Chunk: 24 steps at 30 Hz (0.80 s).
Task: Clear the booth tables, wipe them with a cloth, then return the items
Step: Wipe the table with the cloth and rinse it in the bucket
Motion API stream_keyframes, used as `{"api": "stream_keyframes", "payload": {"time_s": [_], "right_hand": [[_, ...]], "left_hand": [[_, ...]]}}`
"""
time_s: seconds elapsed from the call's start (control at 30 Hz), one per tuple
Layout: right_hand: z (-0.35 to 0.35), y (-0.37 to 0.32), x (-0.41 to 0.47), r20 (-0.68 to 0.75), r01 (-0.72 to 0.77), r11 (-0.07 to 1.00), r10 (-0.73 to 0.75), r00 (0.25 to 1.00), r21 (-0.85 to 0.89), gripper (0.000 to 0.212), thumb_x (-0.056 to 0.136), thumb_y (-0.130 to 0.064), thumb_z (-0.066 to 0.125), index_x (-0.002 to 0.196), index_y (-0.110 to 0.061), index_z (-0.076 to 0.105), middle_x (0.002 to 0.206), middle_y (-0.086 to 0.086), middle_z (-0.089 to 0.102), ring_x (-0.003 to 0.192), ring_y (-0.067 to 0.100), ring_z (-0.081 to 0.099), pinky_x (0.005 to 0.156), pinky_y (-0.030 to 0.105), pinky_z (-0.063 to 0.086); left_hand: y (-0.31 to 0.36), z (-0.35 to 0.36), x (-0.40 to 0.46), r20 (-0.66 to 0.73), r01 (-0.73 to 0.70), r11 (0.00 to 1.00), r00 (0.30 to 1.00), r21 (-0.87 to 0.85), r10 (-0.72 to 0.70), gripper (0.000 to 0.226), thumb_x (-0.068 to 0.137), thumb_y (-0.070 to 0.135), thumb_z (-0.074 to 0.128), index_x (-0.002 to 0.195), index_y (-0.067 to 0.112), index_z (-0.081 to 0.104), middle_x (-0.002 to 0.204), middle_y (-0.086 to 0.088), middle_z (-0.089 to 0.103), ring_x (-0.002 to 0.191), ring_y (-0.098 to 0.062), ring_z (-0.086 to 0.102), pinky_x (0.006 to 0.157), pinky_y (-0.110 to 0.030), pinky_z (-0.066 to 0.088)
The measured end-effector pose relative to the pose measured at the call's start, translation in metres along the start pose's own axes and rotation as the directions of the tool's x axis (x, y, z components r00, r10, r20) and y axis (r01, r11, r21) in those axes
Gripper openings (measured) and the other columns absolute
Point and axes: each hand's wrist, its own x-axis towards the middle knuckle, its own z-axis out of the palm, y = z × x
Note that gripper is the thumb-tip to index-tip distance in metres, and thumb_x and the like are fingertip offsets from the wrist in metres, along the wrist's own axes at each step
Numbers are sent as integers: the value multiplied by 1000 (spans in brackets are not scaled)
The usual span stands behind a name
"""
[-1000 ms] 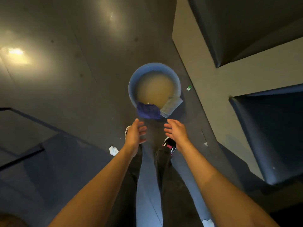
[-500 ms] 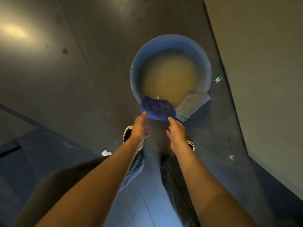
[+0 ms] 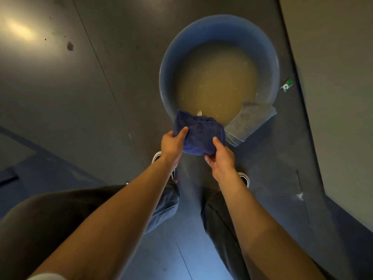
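A dark blue cloth (image 3: 198, 134) hangs over the near rim of a round blue basin (image 3: 167, 63) that stands on the dark floor. The basin holds murky yellowish water. My left hand (image 3: 173, 143) grips the cloth's left edge, thumb on top. My right hand (image 3: 221, 156) grips its lower right corner. A second, grey cloth (image 3: 248, 121) is draped over the rim just right of the blue one.
A pale wall or booth base (image 3: 333, 77) runs down the right side, close to the basin. A small green scrap (image 3: 287, 85) and white crumbs (image 3: 300, 196) lie on the floor near it. My shoes and legs are below the basin.
I have bent closer to the basin. Both hands, open and short of the cloth a second ago, have reached forward and taken hold of the blue cloth.
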Motion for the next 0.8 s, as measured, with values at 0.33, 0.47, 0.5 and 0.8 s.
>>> {"api": "stream_keyframes", "payload": {"time_s": [0.33, 0.47, 0.5, 0.8], "right_hand": [[-4, -29, -129, 123, 113, 950, -154, 980, 292, 41, 95, 0, 59, 136, 1, 53, 131, 23, 62, 116, 35, 63, 86, 40, 57], [-7, -45, -214, 212, 133, 934, -211, 954, 332, 37, 96, -5, 58, 133, -3, 56, 131, 21, 63, 119, 34, 62, 91, 42, 55], [-7, -48, -234, 217, 144, 928, -227, 949, 343, 39, 95, -7, 59, 134, -4, 56, 131, 21, 63, 120, 34, 62, 93, 44, 55], [-27, -91, -421, 194, 401, 859, -473, 860, 319, 9, 91, -16, 67, 97, -11, 72, 91, 7, 76, 83, 20, 73, 76, 34, 59]], "left_hand": [[50, -26, -120, 77, -68, 964, 993, -255, 91, 22, 94, 24, 71, 102, 4, 69, 97, -11, 77, 93, -27, 75, 78, -39, 61], [94, -53, -189, 224, -38, 938, 967, -345, 122, 25, 99, 20, 64, 115, 2, 66, 110, -15, 75, 102, -28, 73, 80, -35, 60], [106, -60, -204, 255, -23, 938, 960, -345, 117, 23, 99, 20, 63, 114, 2, 67, 107, -13, 76, 99, -25, 74, 76, -32, 60], [205, -116, -366, 539, -45, 970, 825, -238, 171, 28, 96, 29, 61, 111, 8, 70, 111, -15, 74, 100, -24, 71, 85, -36, 56]]}}
